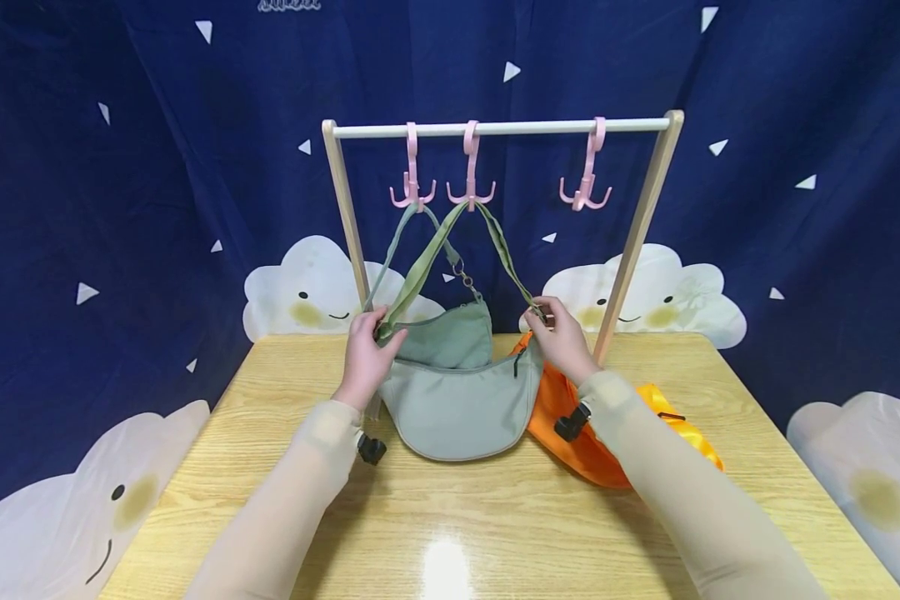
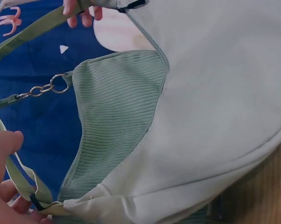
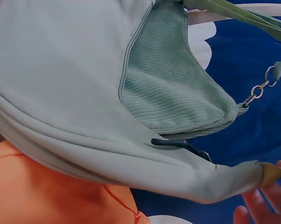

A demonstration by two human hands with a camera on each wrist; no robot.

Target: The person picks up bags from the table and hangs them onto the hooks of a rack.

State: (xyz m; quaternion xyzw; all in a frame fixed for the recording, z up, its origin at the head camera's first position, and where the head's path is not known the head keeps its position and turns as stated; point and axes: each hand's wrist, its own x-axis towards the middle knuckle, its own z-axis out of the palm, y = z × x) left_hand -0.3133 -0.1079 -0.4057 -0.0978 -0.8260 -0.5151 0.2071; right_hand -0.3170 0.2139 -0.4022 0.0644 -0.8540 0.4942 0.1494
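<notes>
A light grey-green crescent shoulder bag (image 1: 461, 412) hangs by its olive strap (image 1: 420, 271) from the middle pink hook (image 1: 471, 167). My left hand (image 1: 367, 354) holds the strap's lower left end, where it joins the bag; the left wrist view shows the thumb and fingers around it. At the opposite end my right hand (image 1: 561, 337) pinches the strap near its joint, partly cut off in the right wrist view. Behind hangs a green corduroy bag (image 2: 117, 102) with a metal chain link (image 3: 258, 91), its strap on the left pink hook (image 1: 412, 171).
An orange bag (image 1: 577, 442) lies on the wooden table (image 1: 450, 517) by the right forearm. The rack has a white rail (image 1: 525, 127) and wooden posts (image 1: 637, 225). A third pink hook (image 1: 588, 171) hangs at the right. Behind is a dark blue curtain (image 1: 157, 167).
</notes>
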